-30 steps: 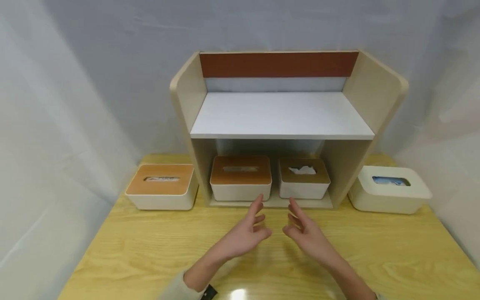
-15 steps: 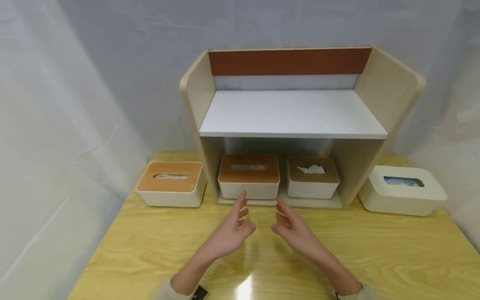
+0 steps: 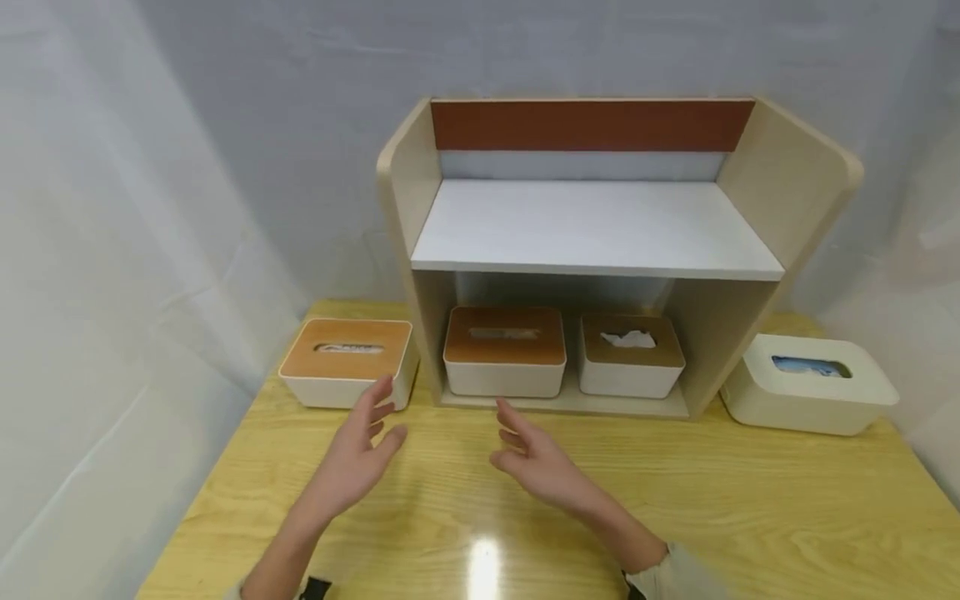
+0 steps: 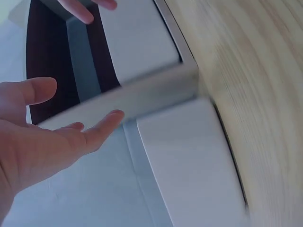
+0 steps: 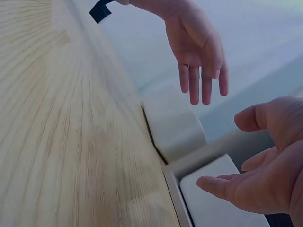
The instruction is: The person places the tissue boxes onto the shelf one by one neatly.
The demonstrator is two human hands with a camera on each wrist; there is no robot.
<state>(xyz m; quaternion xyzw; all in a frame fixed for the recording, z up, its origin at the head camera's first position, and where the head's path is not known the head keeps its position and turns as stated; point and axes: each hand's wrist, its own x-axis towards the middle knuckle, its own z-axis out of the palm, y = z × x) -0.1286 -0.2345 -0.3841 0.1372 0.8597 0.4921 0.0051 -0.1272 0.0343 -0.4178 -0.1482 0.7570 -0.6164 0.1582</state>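
No text, label, brand, number or sign can be read. The pale, streaky contents (image 3: 351, 348) in the slot of the wood-topped box (image 3: 337, 364) at left, and the blue-and-white contents (image 3: 810, 366) in the cream box (image 3: 813, 400) at right, are too small to make out any lettering.

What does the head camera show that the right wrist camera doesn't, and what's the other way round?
Only the head view shows the cream box at the far right, the smaller shelf box with white tissue in its slot, and the reddish-brown strip atop the shelf unit.

Only the right wrist view shows the left hand with its palm facing the camera.

Both show the right hand, wooden table and the box outside the shelf unit.
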